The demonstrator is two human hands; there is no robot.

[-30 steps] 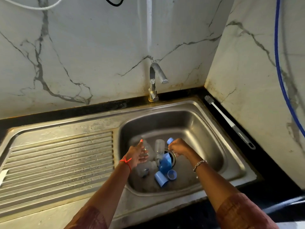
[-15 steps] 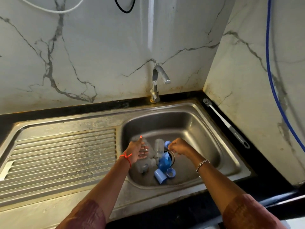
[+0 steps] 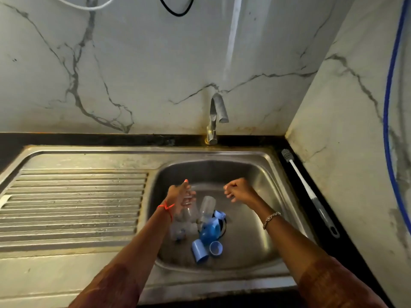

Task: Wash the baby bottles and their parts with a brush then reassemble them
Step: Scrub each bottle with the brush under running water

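My left hand point(image 3: 179, 195) grips a clear baby bottle point(image 3: 188, 211) over the left side of the sink basin point(image 3: 262, 174). My right hand point(image 3: 238, 192) hovers above the basin's middle with its fingers curled and nothing visible in them. A second clear bottle point(image 3: 207, 207) lies on the basin floor between my hands. Beside it by the drain sit a blue ring point(image 3: 219, 214) and a large blue part point(image 3: 210, 233). Two blue caps point(image 3: 200, 253) point(image 3: 216, 248) lie nearer to me. A white-handled bottle brush point(image 3: 309, 192) rests on the black counter to the right of the sink.
The tap point(image 3: 216, 116) stands at the back edge of the sink, with no water running. A ribbed steel drainboard point(image 3: 73, 205) stretches to the left. Marble walls close the back and right sides, and a blue hose point(image 3: 388, 107) hangs on the right wall.
My right hand has lifted up and to the right, away from the blue parts by the drain, and a blue ring now lies there. My left hand still holds the clear bottle.
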